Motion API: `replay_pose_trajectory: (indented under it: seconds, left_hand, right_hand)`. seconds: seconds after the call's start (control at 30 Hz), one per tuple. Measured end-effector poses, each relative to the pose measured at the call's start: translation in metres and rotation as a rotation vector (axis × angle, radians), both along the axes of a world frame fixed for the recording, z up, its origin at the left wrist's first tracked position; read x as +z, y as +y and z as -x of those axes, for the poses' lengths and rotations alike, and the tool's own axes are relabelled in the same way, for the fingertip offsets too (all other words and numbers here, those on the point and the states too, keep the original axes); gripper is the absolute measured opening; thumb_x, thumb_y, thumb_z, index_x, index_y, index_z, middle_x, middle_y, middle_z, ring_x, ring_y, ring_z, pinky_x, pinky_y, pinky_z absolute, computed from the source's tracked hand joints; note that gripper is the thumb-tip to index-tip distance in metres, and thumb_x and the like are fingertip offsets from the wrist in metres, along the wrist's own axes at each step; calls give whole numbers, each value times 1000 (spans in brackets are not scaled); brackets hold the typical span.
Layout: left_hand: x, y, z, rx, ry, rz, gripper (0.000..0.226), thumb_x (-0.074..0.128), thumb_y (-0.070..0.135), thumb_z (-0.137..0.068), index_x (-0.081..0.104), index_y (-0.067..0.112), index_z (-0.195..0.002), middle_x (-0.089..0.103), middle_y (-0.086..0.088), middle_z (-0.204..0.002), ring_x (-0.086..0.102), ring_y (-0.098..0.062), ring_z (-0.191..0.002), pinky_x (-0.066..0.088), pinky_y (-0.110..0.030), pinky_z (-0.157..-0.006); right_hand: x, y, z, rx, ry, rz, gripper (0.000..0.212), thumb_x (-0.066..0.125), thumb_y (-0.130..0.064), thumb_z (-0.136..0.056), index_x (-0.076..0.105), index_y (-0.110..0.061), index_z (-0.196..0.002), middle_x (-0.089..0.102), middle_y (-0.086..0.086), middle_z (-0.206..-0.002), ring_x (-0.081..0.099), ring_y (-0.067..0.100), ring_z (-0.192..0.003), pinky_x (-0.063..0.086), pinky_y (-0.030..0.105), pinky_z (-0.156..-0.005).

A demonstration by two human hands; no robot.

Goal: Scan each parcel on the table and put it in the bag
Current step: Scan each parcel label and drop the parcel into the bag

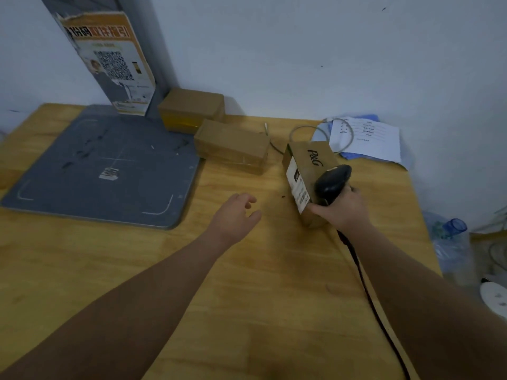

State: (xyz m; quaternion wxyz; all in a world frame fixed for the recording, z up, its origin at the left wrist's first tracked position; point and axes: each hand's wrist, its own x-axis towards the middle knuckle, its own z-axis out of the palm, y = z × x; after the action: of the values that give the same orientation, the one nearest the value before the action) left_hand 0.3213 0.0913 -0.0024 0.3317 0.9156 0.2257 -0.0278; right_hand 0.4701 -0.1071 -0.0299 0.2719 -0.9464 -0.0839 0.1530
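Brown cardboard parcels sit on a wooden table (274,270) as seen from the head camera, with a person's two bare forearms reaching in from the bottom of the frame.

At right of centre, the right hand (341,212) is wrapped round the handle of a black scanner (332,182), gripping it firmly. The scanner's head lies over the near end of the labelled parcel (308,163), a box standing on the table with a white label on its left face and dark lettering on top. The thumb lies at that parcel's near lower corner. A black cord (365,283) trails from the scanner toward the lower right edge.

At centre frame, the left hand (236,215) hangs over bare wood, fingers loosely relaxed and holding nothing, well apart from the labelled parcel.

Two more parcels wait at upper centre: the middle parcel (230,144), and just behind it the far parcel (192,108) against the white wall (329,50).

A grey pad (96,165) fills the left of the frame, with a post carrying a poster (109,58) at its back. Printed papers (367,138) and a looped grey wire (301,130) lie at upper right; a plastic bottle (450,237) stands beyond the table's right edge.
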Motion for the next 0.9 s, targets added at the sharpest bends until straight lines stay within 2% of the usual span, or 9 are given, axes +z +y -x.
replay_pose_trajectory:
  seconds: [0.1,0.17,0.27,0.4,0.5,0.63,0.7,0.77,0.9]
  left_hand:
    - [-4,-1,9,51,-33,128,46,57,38,-94,49,16,-134,53,-2,-128,53,-11,-102,45,-27,-85]
    - [-1,-3,19,99,-82,278,56,59,39,-93,40,17,-141,44,-4,-138,50,-14,-113,42,-26,-89]
    - [18,1,40,4,-202,135,89,69,47,-83,19,19,-152,15,-5,-155,23,-22,-141,29,-33,-110]
    - [46,20,62,-664,-24,-499,125,72,68,-65,-6,28,-154,-6,2,-161,-8,-18,-147,-8,-41,-120]
    - [48,31,83,-867,72,-698,126,73,67,-64,-5,24,-154,2,0,-161,3,-19,-147,-5,-39,-120]
    - [47,46,110,-756,-87,-790,96,67,57,-72,23,18,-149,37,-2,-144,38,-22,-130,24,-37,-109]
    - [46,54,122,-450,-63,-601,92,71,55,-69,29,19,-142,43,-1,-134,46,-23,-121,34,-37,-101]
    - [48,57,131,-26,-116,-183,83,79,49,-65,37,17,-129,49,-2,-121,54,-22,-108,47,-38,-89]
    - [53,52,133,377,-189,411,74,80,47,-72,29,16,-115,51,0,-106,57,-18,-97,48,-29,-73]
  right_hand:
    - [16,-23,30,-142,234,-594,64,83,-42,-67,59,-20,-122,69,-4,-112,66,19,-105,55,44,-90]
    - [25,-39,57,-137,405,-778,35,75,-25,-81,66,-18,-114,73,2,-104,69,25,-100,57,49,-85]
    - [37,-50,92,80,455,-664,24,72,-17,-84,68,-20,-108,72,9,-104,70,25,-93,58,50,-82]
    - [54,-29,118,349,506,-336,34,77,-18,-80,63,-14,-111,67,17,-104,68,29,-90,58,38,-73]
    - [66,-6,134,404,568,-364,40,77,-19,-81,62,-9,-116,66,20,-110,67,34,-98,58,41,-74]
    - [67,19,152,244,495,-525,46,79,-23,-79,62,-1,-115,66,18,-107,65,31,-102,58,38,-72]
    - [63,31,162,23,401,-730,35,77,-25,-81,63,-7,-107,65,8,-101,63,27,-106,56,46,-85]
    - [63,42,176,-155,384,-939,25,76,-23,-82,59,-16,-97,61,0,-98,61,20,-111,52,47,-95]
    - [65,66,214,-106,394,-941,39,79,-30,-78,63,-17,-111,69,-7,-100,64,10,-102,53,37,-91]
